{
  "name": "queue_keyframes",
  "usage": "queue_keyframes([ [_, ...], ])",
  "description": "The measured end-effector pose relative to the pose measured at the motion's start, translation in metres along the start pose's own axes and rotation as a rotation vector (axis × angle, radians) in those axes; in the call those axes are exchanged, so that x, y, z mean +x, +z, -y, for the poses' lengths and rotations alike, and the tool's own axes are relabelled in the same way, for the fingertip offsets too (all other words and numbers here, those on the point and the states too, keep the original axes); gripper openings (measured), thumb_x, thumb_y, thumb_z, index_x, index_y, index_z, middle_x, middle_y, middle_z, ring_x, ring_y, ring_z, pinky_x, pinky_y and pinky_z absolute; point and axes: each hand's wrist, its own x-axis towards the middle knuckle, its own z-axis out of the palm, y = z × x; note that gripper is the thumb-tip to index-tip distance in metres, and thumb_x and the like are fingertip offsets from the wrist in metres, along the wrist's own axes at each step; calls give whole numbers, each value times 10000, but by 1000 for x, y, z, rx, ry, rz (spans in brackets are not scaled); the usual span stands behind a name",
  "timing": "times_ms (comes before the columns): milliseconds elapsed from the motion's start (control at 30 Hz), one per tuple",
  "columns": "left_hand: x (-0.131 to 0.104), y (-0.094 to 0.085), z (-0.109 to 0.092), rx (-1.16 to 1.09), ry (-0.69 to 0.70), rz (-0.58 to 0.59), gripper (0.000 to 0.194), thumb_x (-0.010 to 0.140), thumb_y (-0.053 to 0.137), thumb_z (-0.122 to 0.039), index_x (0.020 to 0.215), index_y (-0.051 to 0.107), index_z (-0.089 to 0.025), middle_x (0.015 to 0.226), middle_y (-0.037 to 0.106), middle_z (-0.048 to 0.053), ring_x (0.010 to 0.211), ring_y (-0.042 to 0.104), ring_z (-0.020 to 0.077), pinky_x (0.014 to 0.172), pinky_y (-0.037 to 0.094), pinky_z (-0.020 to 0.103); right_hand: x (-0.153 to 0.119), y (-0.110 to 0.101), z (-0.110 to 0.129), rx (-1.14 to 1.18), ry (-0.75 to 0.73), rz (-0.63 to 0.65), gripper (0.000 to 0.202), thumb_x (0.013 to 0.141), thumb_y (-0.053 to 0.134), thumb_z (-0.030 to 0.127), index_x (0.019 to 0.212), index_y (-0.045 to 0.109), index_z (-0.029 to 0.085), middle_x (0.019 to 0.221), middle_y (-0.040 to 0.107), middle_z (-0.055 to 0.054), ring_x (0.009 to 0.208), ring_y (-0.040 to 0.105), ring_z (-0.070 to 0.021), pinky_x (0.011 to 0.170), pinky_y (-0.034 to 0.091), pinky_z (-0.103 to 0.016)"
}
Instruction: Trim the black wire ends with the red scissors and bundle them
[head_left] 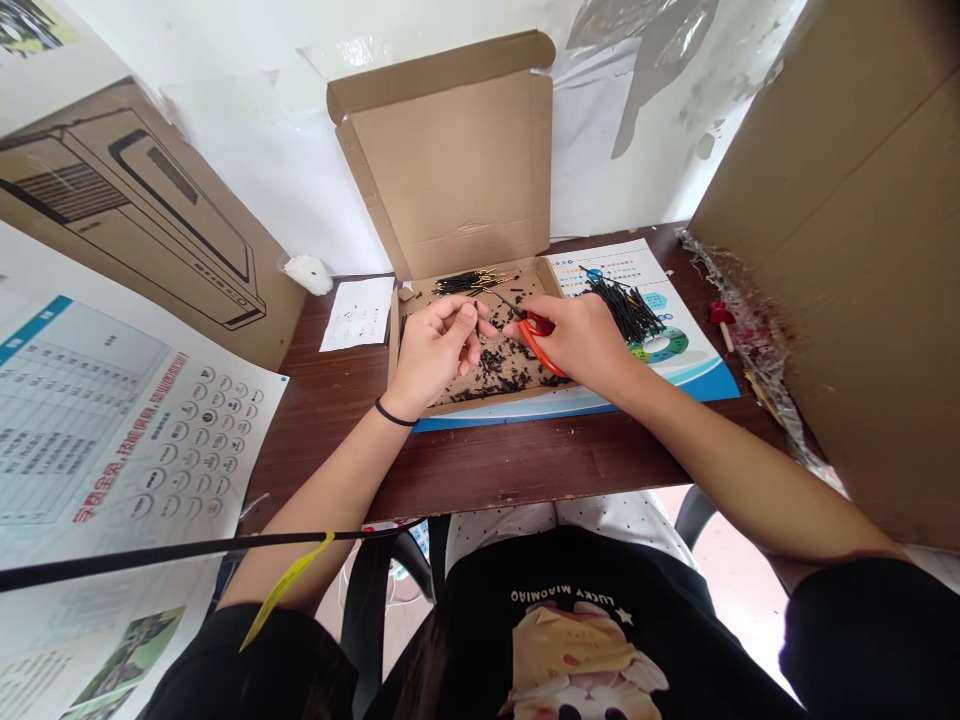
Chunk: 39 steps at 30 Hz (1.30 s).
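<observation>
Over the open cardboard box [442,402], my left hand [442,345] pinches a small dark piece between thumb and forefinger; most of it is hidden. My right hand [581,335] is closed round the orange handles of a pair of scissors [541,350], whose blades point up and left, close to the left fingertips. Behind the hands, a bundle of black sticks with gold-coloured ends [465,283] lies in the box. Many short black scraps [491,372] are scattered across its floor. A larger pile of black sticks [626,310] rests on a printed sheet right of the box.
Printed sheet [697,375] under the box and black pile. Small white paper [352,315] on the left, white lump [308,273] behind it. Red object [720,313] and crumpled plastic [772,360] at right. Cardboard panels [862,250] stand both sides; a black strap [187,550] crosses lower left.
</observation>
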Motion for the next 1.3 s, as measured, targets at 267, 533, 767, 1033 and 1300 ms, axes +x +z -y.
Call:
queue_keyframes([
  [267,-1,2,0,67,66,-10,248,852,689,-397,818,615,-163,752,662,24,472,531,45,371,414,163,-1,3,-3,64,-41,-12,489,872,505,625,651,620,204,555,520,-3,549,343,-125,562,261,-273],
  [533,0,0,3,178,118,-21,238,880,653,-411,831,616,-180,765,665,24,440,488,41,390,399,187,-2,6,-4,16,-78,-21,501,878,469,631,809,709,196,605,590,-31,572,451,-150,579,267,-279],
  [767,0,1,1,194,122,-25,233,855,679,-424,820,621,-201,784,684,29,427,479,45,400,398,207,-3,6,-3,-47,-94,-14,460,898,472,583,854,723,200,642,641,-40,597,518,-161,586,261,-284],
  [1033,-1,2,3,226,144,-46,252,844,688,-445,836,629,-200,784,705,32,425,480,47,394,401,201,-4,7,-1,-103,-81,7,419,903,506,546,899,745,201,671,677,-54,619,548,-167,589,246,-287],
  [1300,-5,6,3,274,184,-109,290,850,679,-459,826,646,-172,751,711,41,404,459,41,379,384,191,-3,8,-3,-176,-98,16,390,904,527,513,878,740,188,658,670,-60,603,521,-161,576,218,-287],
])
